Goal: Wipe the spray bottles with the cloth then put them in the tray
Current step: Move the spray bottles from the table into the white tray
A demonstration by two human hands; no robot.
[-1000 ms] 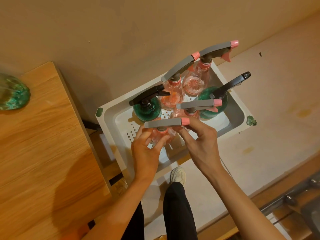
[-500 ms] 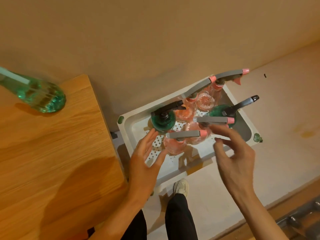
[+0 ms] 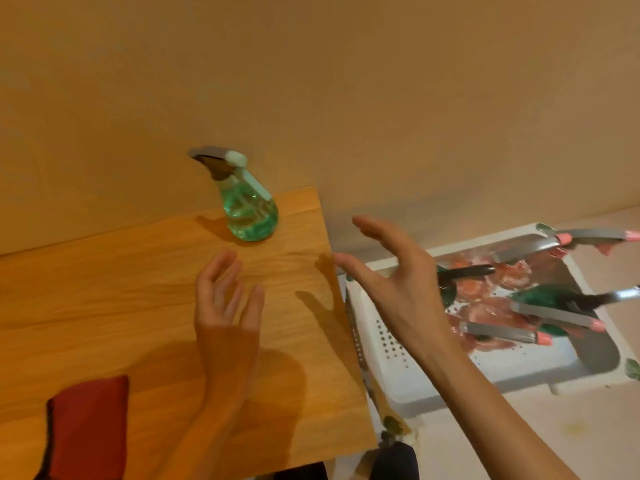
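Both hands hang empty over the wooden table, 1 green spray bottle standing beyond them.

The left hand [image 3: 225,306] and right hand [image 3: 394,282] are released, fingers spread and grasping nothing, at frame centre above the wooden table [image 3: 104,289]. The green spray bottle [image 3: 251,211] stands upright near the table's far edge, upper centre. A red cloth [image 3: 86,427] lies at lower left. At right, the white tray [image 3: 398,375] holds several blurred pink and green spray bottles [image 3: 502,327].
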